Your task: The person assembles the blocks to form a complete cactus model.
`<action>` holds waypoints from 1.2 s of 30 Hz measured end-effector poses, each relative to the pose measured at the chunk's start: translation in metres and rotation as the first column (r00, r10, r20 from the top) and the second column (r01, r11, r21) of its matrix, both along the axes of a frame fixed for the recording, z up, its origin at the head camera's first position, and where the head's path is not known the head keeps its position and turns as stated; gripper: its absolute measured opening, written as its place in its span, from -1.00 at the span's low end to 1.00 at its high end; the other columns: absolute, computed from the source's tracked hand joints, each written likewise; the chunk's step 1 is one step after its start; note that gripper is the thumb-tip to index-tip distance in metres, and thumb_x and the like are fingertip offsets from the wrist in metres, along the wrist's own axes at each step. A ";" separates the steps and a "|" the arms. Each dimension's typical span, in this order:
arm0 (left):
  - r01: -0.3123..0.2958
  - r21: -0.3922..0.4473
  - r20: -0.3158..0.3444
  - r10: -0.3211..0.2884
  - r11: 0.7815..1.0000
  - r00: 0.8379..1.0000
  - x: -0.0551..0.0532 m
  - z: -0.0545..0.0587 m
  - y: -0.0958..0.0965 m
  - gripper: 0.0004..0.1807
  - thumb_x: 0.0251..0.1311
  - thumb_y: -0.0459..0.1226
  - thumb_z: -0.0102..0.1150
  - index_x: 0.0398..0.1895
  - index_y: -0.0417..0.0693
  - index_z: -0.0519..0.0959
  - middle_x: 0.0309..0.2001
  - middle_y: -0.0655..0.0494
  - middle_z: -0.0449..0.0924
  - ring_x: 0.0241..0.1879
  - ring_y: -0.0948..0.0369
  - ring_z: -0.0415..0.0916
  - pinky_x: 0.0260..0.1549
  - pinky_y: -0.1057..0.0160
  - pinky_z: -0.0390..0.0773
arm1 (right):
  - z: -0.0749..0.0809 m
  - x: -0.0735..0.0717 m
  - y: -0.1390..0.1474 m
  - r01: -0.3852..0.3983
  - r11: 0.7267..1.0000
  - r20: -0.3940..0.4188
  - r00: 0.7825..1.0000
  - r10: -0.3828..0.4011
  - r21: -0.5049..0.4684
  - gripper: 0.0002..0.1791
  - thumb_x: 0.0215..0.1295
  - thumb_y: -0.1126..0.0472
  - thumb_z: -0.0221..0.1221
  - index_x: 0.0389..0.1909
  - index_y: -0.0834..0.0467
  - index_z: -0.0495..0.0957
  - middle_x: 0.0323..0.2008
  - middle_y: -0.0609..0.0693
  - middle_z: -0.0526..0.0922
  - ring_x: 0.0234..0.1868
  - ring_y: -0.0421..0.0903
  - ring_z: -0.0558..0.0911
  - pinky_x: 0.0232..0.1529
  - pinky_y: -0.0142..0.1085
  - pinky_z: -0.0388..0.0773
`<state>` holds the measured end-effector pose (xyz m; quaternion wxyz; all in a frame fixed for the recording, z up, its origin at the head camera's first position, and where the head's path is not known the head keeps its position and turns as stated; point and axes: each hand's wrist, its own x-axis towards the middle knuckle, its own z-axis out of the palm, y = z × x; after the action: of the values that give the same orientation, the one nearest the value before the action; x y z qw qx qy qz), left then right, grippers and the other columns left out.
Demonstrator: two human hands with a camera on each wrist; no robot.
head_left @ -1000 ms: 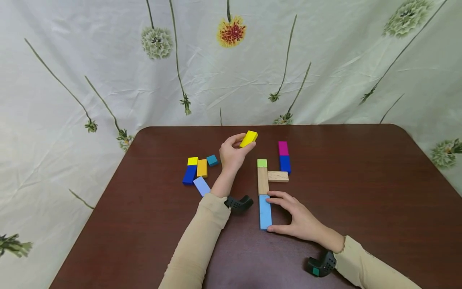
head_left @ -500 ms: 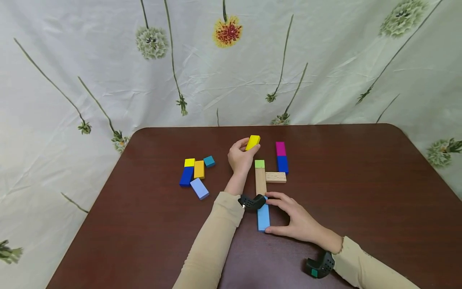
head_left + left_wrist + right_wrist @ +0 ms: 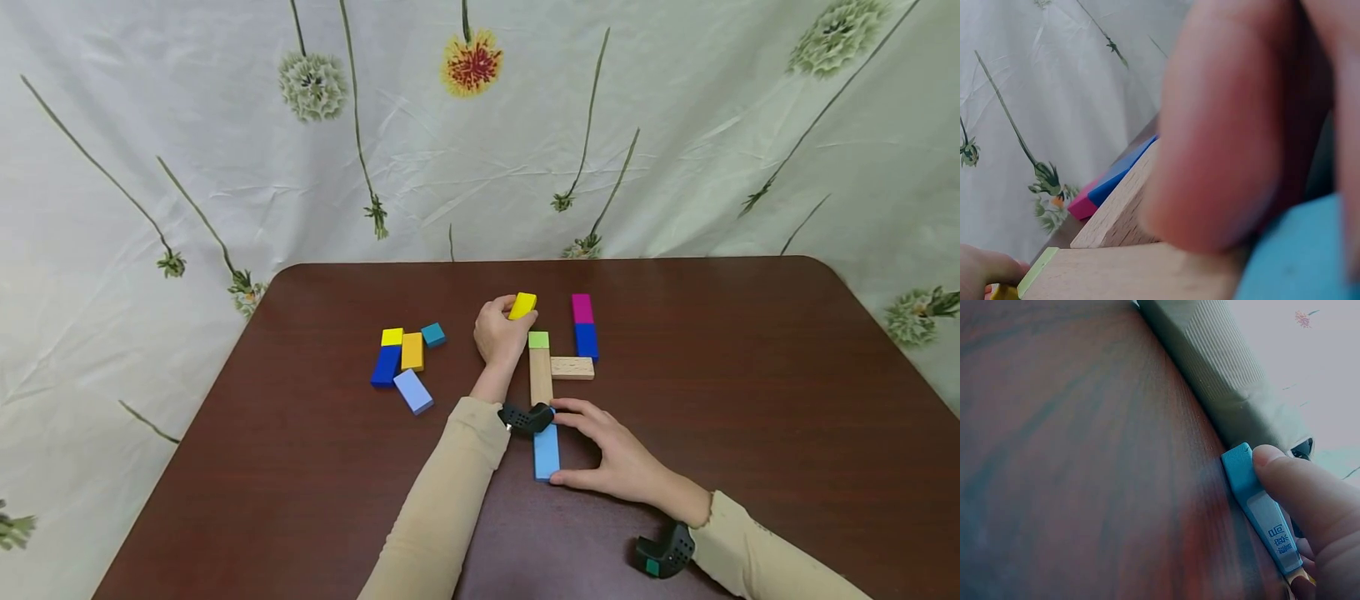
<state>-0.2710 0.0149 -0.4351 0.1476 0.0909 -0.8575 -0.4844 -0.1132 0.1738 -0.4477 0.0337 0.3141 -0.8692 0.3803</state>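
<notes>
My left hand [image 3: 501, 333] pinches a yellow block [image 3: 522, 306] between thumb and fingers, just beyond the light green block [image 3: 538, 340]. Whether the yellow block touches the table cannot be told. Below the green block lies a plain wooden block [image 3: 541, 375], then a light blue block [image 3: 547, 458], forming one line. The thumb and two fingers of my right hand [image 3: 630, 458] touch the blue block's right side. In the right wrist view, the thumb rests at one end of that blue block [image 3: 1275, 534]. Another wooden block [image 3: 572, 368] meets the line sideways, with a dark blue block [image 3: 587, 342] and a magenta block [image 3: 582, 308] beyond it.
Left of my left arm lie loose blocks: a yellow one [image 3: 392, 337], an orange one [image 3: 412, 352], a dark blue one [image 3: 386, 367], a teal one [image 3: 433, 335] and a periwinkle one [image 3: 413, 392]. A flowered cloth [image 3: 675, 150] hangs behind the brown table [image 3: 750, 375].
My left hand has moved right with the yellow block, then lowered it toward the far end of the line. The right hand stays at the light blue block.
</notes>
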 end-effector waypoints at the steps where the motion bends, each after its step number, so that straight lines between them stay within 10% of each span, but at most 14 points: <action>1: 0.006 -0.020 -0.001 -0.006 1.000 1.000 0.000 0.000 0.000 -0.55 -0.03 -0.15 0.41 -0.04 -0.11 0.64 -0.17 0.02 0.60 -0.15 0.07 0.50 -0.10 0.11 0.43 | 0.000 0.000 0.000 0.000 1.000 0.001 1.000 0.000 -0.001 -0.28 0.01 -0.14 0.36 0.20 0.03 0.43 0.29 -0.10 0.30 0.23 -0.04 0.35 0.07 0.02 0.38; 10: 0.032 -0.179 -0.028 -0.038 0.983 0.999 0.001 -0.001 -0.002 -0.54 0.00 -0.11 0.39 -0.03 -0.14 0.62 -0.16 0.00 0.60 -0.15 0.07 0.51 -0.13 0.13 0.46 | 0.000 0.000 0.000 0.001 1.000 -0.004 1.000 -0.001 -0.001 -0.26 -0.01 -0.15 0.37 0.21 0.02 0.41 0.29 -0.10 0.30 0.24 -0.04 0.34 0.08 0.02 0.36; 36: 0.325 -0.218 0.132 -0.302 0.920 0.944 -0.009 0.000 -0.021 -0.53 0.17 -0.09 0.23 0.16 0.05 0.54 0.03 0.11 0.58 -0.42 0.19 0.47 -0.39 0.29 0.42 | 0.001 0.001 0.001 -0.013 1.000 0.039 0.999 0.013 0.004 -0.27 0.04 -0.14 0.34 0.25 -0.01 0.40 0.31 -0.11 0.27 0.26 -0.02 0.32 0.08 0.08 0.35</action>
<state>-0.2802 -0.0061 -0.4353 0.0366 -0.0425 -0.9186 -0.3913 -0.1127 0.1748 -0.4464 0.0137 0.3123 -0.8686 0.3845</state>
